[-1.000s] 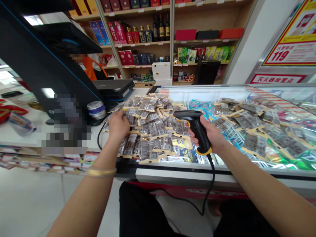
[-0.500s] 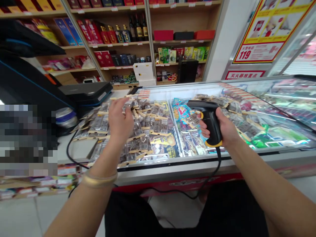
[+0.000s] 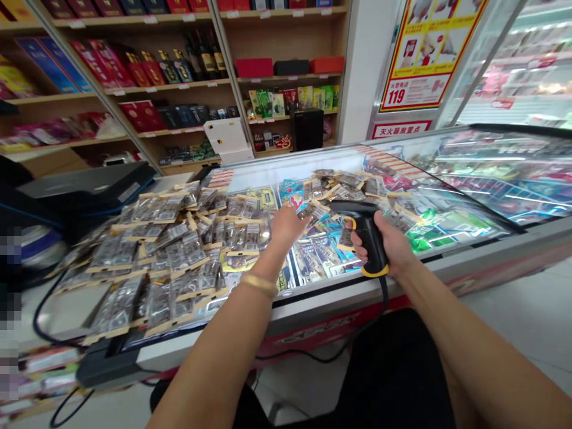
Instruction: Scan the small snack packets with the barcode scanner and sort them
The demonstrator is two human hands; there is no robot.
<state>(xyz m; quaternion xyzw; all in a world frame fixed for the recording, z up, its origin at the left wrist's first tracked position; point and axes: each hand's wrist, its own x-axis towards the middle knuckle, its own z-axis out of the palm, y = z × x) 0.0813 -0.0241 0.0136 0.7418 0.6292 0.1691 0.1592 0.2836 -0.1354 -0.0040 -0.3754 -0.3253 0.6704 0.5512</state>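
Note:
My right hand (image 3: 393,244) grips a black and yellow handheld barcode scanner (image 3: 369,235), its head pointing left over the glass-topped freezer. Thumb and fingers wrap its handle, and a cable hangs from the bottom. My left hand (image 3: 288,229), with a gold bangle on the wrist, reaches over the middle of the freezer. Its thumb and forefinger are apart at the left edge of a clear packet (image 3: 314,213) of dark contents; some fingertips are hidden. Similar packets form a large pile (image 3: 179,244) on the left and a smaller pile (image 3: 353,185) behind the scanner.
Under the glass lie colourful frozen-food bags (image 3: 313,256). The freezer's front rim (image 3: 322,298) runs before my legs. A black counter device (image 3: 102,185) stands at left, with shelves of boxes and bottles (image 3: 179,62) behind. The scanner cable (image 3: 317,357) loops below the rim.
My left hand has moved right, from above the left pile to the packet near the scanner. My right hand still holds the scanner. The view has turned to the right.

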